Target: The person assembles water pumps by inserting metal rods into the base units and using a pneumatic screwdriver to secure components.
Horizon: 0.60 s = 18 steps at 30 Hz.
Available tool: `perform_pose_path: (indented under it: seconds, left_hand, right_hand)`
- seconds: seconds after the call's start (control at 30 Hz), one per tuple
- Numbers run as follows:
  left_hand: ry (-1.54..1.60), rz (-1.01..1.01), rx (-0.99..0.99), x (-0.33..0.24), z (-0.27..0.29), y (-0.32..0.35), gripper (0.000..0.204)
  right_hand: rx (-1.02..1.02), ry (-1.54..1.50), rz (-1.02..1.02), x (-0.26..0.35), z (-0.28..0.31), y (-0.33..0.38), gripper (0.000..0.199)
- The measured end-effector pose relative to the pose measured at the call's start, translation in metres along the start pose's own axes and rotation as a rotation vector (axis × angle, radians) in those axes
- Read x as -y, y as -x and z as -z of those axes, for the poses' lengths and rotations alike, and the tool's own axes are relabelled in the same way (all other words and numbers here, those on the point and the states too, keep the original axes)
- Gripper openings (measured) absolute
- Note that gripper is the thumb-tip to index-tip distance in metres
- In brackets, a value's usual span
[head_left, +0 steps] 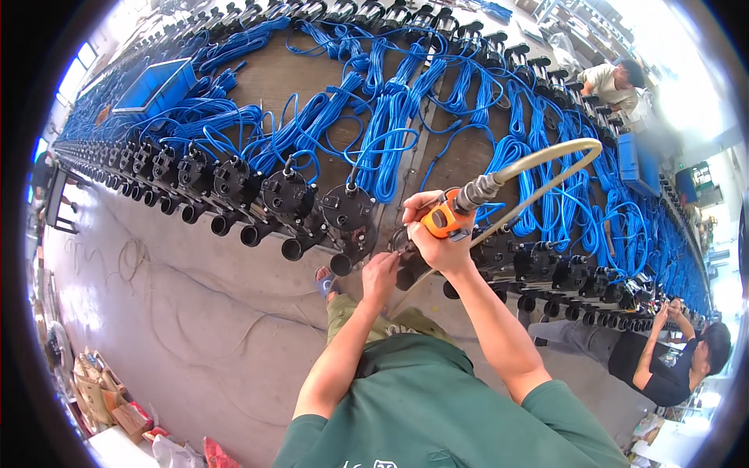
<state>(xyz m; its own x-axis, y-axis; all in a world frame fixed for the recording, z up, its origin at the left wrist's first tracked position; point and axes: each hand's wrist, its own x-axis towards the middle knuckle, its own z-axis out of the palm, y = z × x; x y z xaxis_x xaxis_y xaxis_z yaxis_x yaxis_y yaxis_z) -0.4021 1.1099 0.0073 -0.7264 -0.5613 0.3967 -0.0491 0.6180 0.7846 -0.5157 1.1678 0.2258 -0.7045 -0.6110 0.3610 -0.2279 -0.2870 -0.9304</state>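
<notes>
My right hand [435, 240] grips an orange air tool [442, 221] whose pale hose [538, 160] arcs up and to the right. Its tip points at a black pump [411, 265] at the bench edge, mostly hidden behind my hands. My left hand [380, 272] pinches at the same spot, fingers closed by the tool's tip; what it holds is too small to tell. Just to the left stands another black pump [349, 216] with its outlet pipe facing me.
A long bench [273, 74] carries rows of black pumps with coiled blue cables [390, 132]. A blue crate [156, 86] sits at far left. One person crouches at lower right [663, 363], another stands at upper right [616, 82]. Bags lie on the floor at lower left [109, 405].
</notes>
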Motion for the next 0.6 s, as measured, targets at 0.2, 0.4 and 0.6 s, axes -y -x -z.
perform_pose_path:
  seconds: [0.2,0.4,0.6]
  left_hand:
    - [-0.024,-0.016,0.086,0.005,0.005,-0.003,0.015]
    - [-0.034,0.106,0.212,-0.014,0.014,-0.021,0.018]
    - [-0.116,0.077,0.62,-0.09,0.104,-0.105,0.015]
  right_hand:
    - [-0.012,0.035,-0.014,0.002,0.0,-0.001,0.024]
    - [0.067,0.071,0.138,0.0,0.006,-0.002,0.025]
    - [-0.116,0.074,0.154,0.061,0.027,-0.001,0.037]
